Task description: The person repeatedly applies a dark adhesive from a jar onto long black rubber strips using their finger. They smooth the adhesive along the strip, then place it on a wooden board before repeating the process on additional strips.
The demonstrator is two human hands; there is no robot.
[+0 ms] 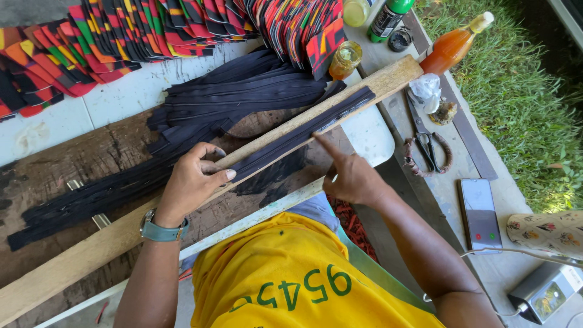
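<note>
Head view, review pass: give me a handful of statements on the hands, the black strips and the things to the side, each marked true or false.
1. The left hand presses black strips onto a long wooden plank. True.
2. The right hand holds the scissors. False: the scissors lie untouched on the side table, and the right hand's forefinger touches the strips.
3. A bottle of orange liquid lies near the grass. True.
4. The phone is in the left hand. False: it lies on the side table, by the right forearm.
5. Stacks of red, yellow and black patterned pieces lie beyond the strips. True.
</note>
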